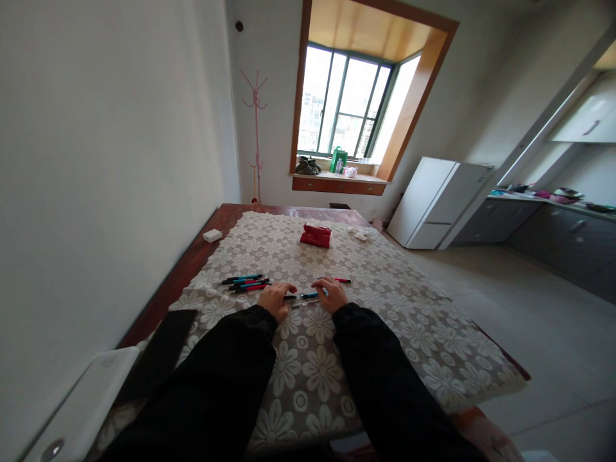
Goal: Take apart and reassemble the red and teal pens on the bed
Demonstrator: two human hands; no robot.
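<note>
My left hand (278, 300) rests low over the cloth with its fingers curled, and a short black pen part (290, 297) pokes out from under them. Opposite it, my right hand (332, 295) is closed on a blue pen part (309, 295) that points toward the left hand. A small gap separates the two parts. A thin pale rod (302, 304), perhaps a refill, lies just in front of them. Beside my left hand is a group of blue, red and black pens (246, 283). Behind my right hand lies a red pen (343, 280).
A red pouch (316, 236) stands farther back on the flowered tablecloth (320, 372). Crumpled white tissue (359, 234) lies right of it. At the left are a small white box (212, 236), a dark flat object (161, 350) and a white device (89, 404) near the wall.
</note>
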